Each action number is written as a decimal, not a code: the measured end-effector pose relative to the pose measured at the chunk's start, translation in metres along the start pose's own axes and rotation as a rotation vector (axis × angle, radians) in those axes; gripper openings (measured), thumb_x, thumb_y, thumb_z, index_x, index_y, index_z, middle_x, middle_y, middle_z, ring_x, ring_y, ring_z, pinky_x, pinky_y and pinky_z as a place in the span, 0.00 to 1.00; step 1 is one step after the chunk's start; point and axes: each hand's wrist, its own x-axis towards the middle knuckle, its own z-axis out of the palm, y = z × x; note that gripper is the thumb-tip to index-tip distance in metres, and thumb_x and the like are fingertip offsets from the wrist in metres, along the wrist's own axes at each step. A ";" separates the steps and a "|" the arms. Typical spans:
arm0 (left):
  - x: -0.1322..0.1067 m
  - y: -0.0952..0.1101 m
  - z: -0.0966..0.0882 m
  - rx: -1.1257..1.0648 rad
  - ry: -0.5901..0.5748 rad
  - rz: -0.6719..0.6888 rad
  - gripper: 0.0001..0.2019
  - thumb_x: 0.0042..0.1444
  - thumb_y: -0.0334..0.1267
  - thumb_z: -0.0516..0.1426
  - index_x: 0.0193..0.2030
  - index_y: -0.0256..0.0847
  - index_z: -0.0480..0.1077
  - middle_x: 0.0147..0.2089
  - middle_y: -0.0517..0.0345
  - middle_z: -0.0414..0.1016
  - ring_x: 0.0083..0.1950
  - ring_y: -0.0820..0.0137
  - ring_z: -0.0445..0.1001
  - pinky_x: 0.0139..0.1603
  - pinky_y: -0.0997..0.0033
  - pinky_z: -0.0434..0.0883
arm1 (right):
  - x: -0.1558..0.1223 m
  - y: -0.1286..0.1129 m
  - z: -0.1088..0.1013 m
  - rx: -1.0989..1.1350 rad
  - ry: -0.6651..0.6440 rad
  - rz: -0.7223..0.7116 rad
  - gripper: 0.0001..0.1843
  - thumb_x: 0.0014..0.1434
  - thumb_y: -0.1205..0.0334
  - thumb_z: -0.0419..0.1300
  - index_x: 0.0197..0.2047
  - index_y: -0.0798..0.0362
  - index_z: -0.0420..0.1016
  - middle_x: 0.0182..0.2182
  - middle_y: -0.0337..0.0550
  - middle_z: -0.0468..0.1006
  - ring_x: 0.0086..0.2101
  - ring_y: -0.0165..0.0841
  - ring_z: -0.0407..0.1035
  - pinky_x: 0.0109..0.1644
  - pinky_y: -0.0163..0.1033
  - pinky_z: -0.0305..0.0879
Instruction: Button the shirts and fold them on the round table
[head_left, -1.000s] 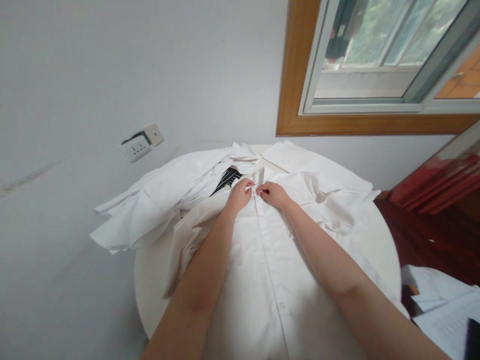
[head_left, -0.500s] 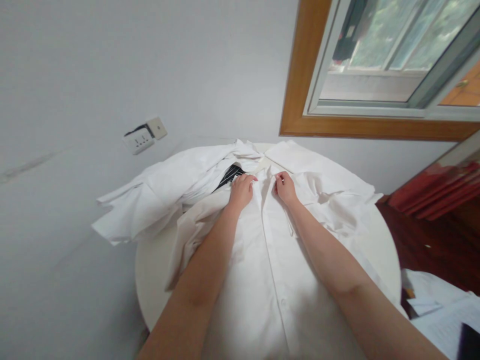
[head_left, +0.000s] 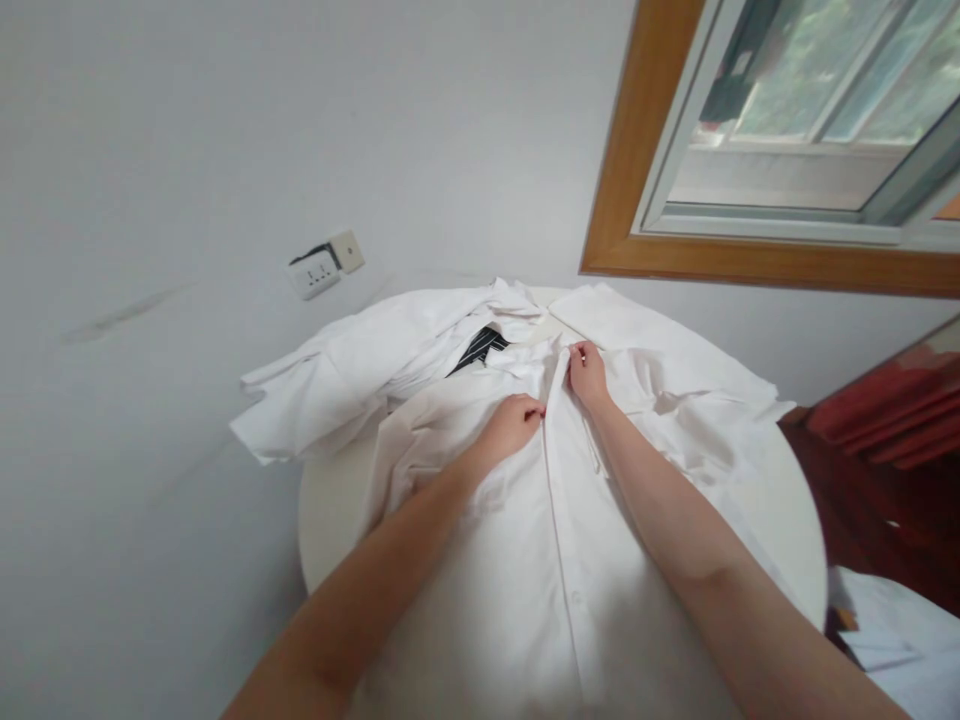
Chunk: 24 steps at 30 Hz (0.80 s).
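A white button-up shirt [head_left: 525, 560] lies front-up across a round white table [head_left: 322, 510], its placket running toward me. My left hand [head_left: 514, 425] is curled with its fingertips pinching the placket's left edge below the collar. My right hand [head_left: 587, 372] pinches the fabric higher up at the collar, on the placket's right side. The two hands are a short way apart.
A heap of other white garments [head_left: 352, 375] hangs over the table's far left edge, with a black striped piece [head_left: 480, 347] showing among them. A wall socket [head_left: 322, 268] sits behind. A wood-framed window [head_left: 750, 150] is at upper right; red items [head_left: 892, 410] and white papers [head_left: 892, 630] lie at right.
My left hand has slid down the placket toward me, away from the collar. My right hand has moved up to the collar. The camera view has shifted left.
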 end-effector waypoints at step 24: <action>-0.011 -0.004 0.003 -0.011 0.027 0.030 0.05 0.55 0.40 0.59 0.35 0.41 0.73 0.34 0.58 0.77 0.38 0.67 0.72 0.42 0.70 0.67 | 0.002 0.002 0.001 0.127 -0.118 0.101 0.14 0.62 0.48 0.47 0.37 0.50 0.62 0.17 0.30 0.64 0.17 0.28 0.63 0.23 0.32 0.60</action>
